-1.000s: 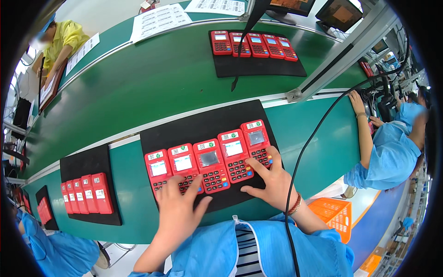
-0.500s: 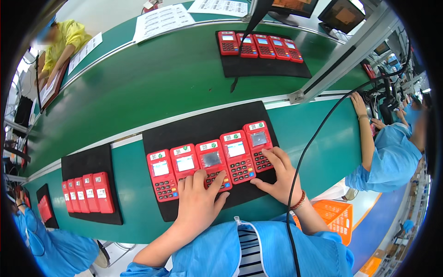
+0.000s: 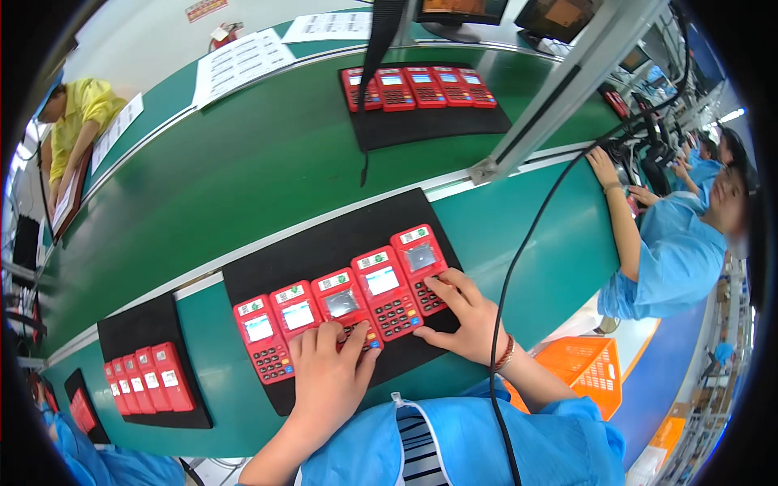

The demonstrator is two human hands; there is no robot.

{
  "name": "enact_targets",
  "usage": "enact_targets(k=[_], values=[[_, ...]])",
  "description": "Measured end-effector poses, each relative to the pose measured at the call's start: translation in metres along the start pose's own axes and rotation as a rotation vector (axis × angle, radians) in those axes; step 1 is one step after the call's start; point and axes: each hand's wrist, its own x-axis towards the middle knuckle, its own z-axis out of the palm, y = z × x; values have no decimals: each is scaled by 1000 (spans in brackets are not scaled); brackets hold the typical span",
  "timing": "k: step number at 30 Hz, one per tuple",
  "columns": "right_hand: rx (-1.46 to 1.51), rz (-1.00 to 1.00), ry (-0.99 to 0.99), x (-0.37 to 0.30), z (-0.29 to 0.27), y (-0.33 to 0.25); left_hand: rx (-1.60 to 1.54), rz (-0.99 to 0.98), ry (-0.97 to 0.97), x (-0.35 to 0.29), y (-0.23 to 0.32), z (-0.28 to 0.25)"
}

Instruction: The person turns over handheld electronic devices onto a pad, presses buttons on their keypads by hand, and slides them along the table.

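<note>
A slanted row of several red card payment terminals lies face up on a black mat [image 3: 340, 231]. My left hand [image 3: 328, 381] is at the middle terminal [image 3: 341, 303], fingertips on its keypad and the thumb apart. That terminal's screen is dark. Over the lower keys of the rightmost terminal [image 3: 420, 257], also dark-screened, my right hand [image 3: 468, 320] rests with fingers spread and the thumb beside the neighbouring terminal [image 3: 381, 280]. This neighbour has a lit screen, as do the two at the left end, the outermost terminal [image 3: 259, 327] and the one beside it [image 3: 297, 313]. Neither hand grasps anything.
More red terminals [image 3: 150, 381] lie on a mat at left, others [image 3: 420, 87] on a mat across the bench. A black cable [image 3: 519, 267] hangs by my right arm. A metal post [image 3: 551, 93] rises behind. An orange crate [image 3: 596, 373] stands at right, near a co-worker [image 3: 668, 263].
The whole view has shifted, and the terminals and bench appear farther left and slightly lower. Both hands stay at the same two terminals, with little finger movement.
</note>
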Motion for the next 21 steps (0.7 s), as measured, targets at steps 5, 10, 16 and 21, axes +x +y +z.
enact_targets(k=[5,10,16,21], values=[[-68,23,-22,-2,-2,2,-2,26,28,-1,-1,4],[-85,20,-49,1,-3,-2,-21,10,28,-5,-3,7],[-101,19,-53,-1,-2,-1,-56,27,46,-6,-7,8],[-117,7,-39,0,-2,-1,-56,25,29,-4,-4,5]])
